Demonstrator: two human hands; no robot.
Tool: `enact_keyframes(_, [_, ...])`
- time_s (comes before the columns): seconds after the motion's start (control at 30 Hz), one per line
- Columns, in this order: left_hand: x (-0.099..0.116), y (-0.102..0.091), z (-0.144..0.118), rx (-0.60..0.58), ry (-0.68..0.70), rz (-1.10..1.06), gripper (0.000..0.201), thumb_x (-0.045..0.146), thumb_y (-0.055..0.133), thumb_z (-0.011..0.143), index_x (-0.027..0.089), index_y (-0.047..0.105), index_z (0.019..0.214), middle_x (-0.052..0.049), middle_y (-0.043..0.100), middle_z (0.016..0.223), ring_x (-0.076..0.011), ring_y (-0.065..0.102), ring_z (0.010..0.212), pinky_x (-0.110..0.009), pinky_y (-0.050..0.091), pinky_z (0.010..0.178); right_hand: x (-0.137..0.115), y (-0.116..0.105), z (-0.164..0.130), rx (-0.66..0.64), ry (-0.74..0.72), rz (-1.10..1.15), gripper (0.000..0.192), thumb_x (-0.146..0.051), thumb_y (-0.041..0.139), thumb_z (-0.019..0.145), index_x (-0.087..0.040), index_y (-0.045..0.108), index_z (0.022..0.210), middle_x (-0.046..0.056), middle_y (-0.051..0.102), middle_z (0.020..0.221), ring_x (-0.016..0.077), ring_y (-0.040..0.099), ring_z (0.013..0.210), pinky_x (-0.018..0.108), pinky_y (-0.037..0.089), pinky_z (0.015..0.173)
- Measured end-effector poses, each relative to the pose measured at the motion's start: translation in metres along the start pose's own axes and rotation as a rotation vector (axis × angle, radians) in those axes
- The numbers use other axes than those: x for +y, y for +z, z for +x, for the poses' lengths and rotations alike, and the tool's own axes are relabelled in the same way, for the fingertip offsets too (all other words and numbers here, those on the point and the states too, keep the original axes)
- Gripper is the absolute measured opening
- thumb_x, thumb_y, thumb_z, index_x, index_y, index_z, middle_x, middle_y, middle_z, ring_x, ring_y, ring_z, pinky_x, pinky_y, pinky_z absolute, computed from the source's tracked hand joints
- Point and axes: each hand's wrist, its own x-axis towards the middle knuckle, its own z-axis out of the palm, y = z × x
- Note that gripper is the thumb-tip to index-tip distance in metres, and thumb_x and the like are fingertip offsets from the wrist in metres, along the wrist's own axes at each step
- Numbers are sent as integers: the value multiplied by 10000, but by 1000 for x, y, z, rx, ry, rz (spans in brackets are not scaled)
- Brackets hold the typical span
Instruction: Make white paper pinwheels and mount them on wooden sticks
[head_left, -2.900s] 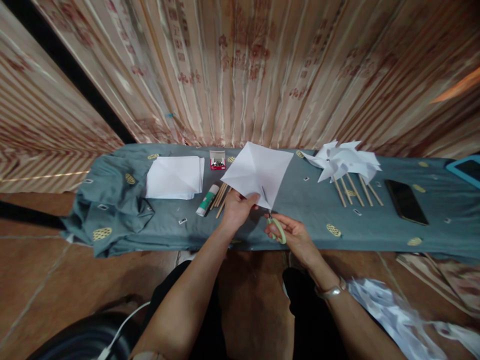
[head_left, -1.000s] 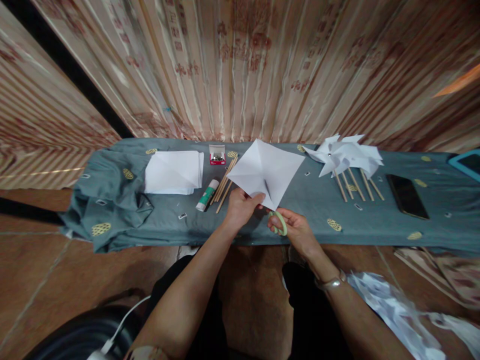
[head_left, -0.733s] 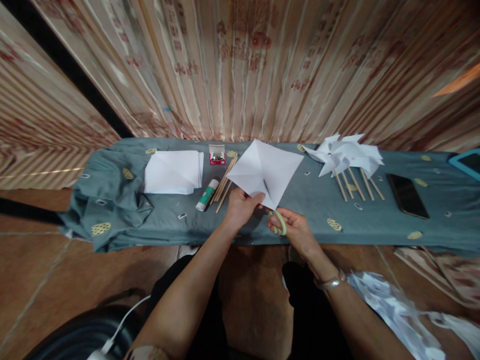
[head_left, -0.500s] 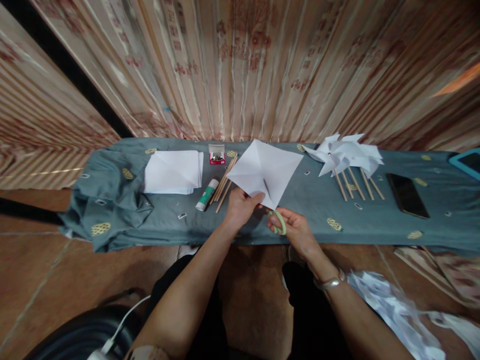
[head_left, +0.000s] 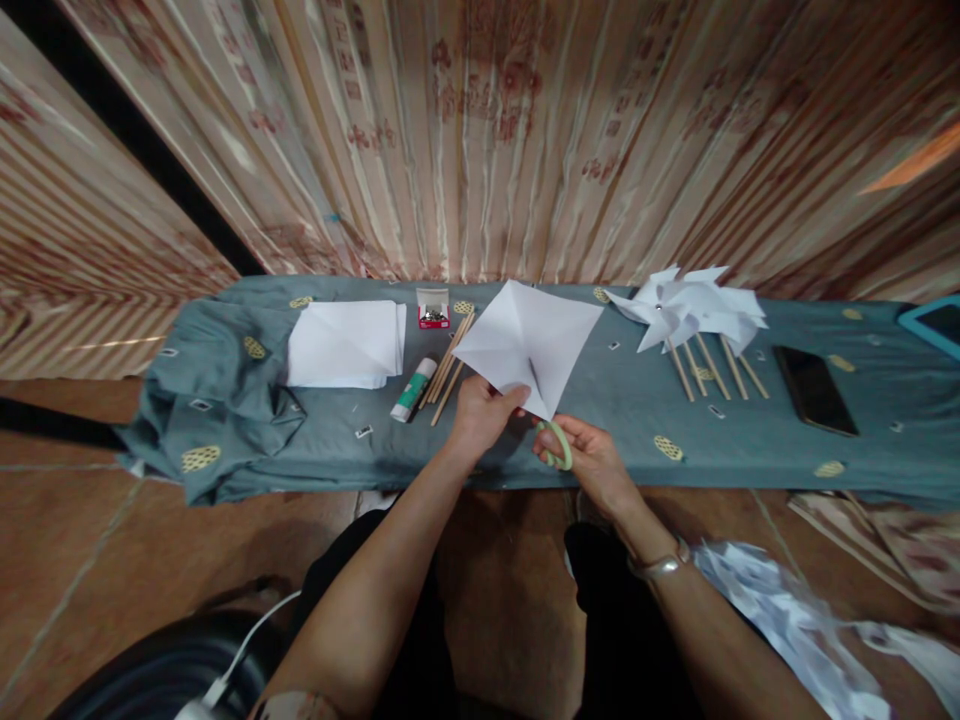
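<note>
My left hand (head_left: 486,412) pinches the lower left edge of a creased square sheet of white paper (head_left: 536,330), its thumb on top. In my right hand (head_left: 589,455) is a pair of scissors (head_left: 556,446) with pale green handles, fingers wrapped through the loops. One blade shows as a dark line through the paper near its lower corner; the rest of the blades is hidden. Just left of the sheet lie several wooden sticks (head_left: 448,368) and a glue stick (head_left: 413,390). White paper pinwheels (head_left: 686,310) on wooden sticks rest to the right.
A stack of white paper (head_left: 345,345) lies at the left of the cloth-covered table (head_left: 705,470). Beside it is an open red box of pins (head_left: 433,312). A phone (head_left: 814,390) lies at the right. A patterned curtain (head_left: 480,140) hangs behind; a plastic bag (head_left: 787,630) sits below.
The right corner of the paper has shifted slightly inward and the sheet bends a little more around the scissors. Both hands stay almost in the same place.
</note>
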Motion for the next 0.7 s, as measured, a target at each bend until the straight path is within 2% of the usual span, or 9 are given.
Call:
enact_keyframes(0.43, [3,2,-1,16,-36,-37,110,224,688,596,144,612,602,21,604,542,-110,535,466,-224,446,464,2,-1,2,13,30,33,441,-562,826,548,-186,684,730,3,643,610,99,512,521,231,414,506])
enact_keyframes(0.7, [7,-3,4,64,-4,-64,135,252,695,580,158,604,611,26,597,544,-105,514,459,-223,437,453,6,-4,-3,-154,52,27,487,-600,758,652,-183,687,892,18,692,704,101,562,582,219,435,538])
